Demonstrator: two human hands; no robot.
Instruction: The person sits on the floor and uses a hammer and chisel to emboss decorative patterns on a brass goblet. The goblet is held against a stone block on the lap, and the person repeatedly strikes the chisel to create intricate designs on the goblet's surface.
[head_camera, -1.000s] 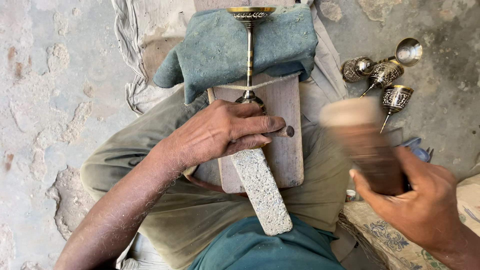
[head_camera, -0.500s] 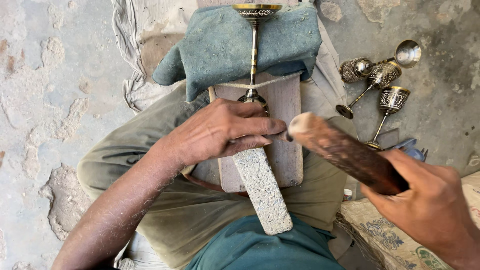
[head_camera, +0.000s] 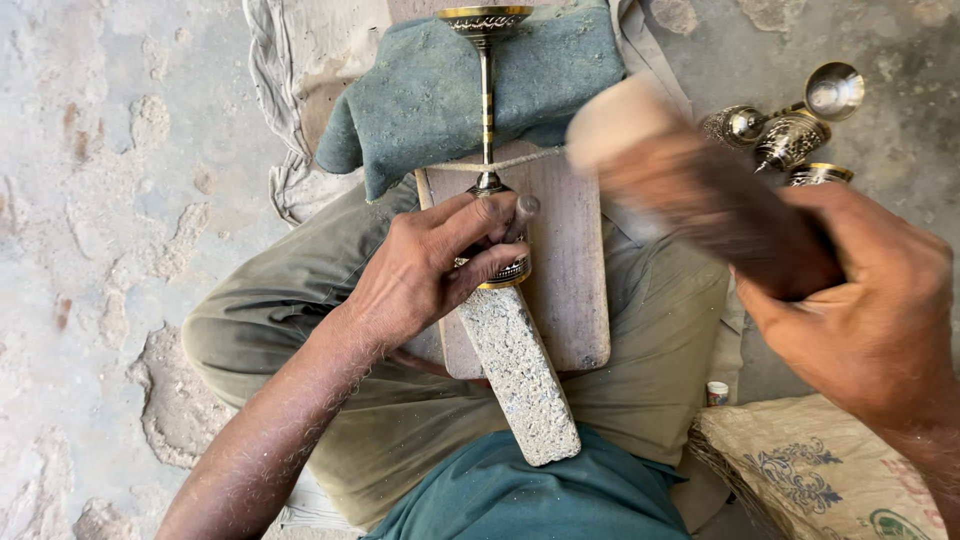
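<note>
Rough concrete floor; left hand (head_camera: 425, 275) clamped on goblet (head_camera: 488, 150), right hand (head_camera: 870, 300) gripping blurred wooden mallet (head_camera: 700, 190).

A gold-rimmed engraved brass goblet (head_camera: 487, 130) is seen upper centre; a speckled grey stone block (head_camera: 520, 375) and a blue-printed tan woven sack (head_camera: 810, 470) are seen lower down.

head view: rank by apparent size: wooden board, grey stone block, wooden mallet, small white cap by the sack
1. Wooden board, partly covered.
2-3. Wooden mallet and grey stone block: unsure, the mallet is blurred and nearer the camera.
4. Small white cap.
</note>
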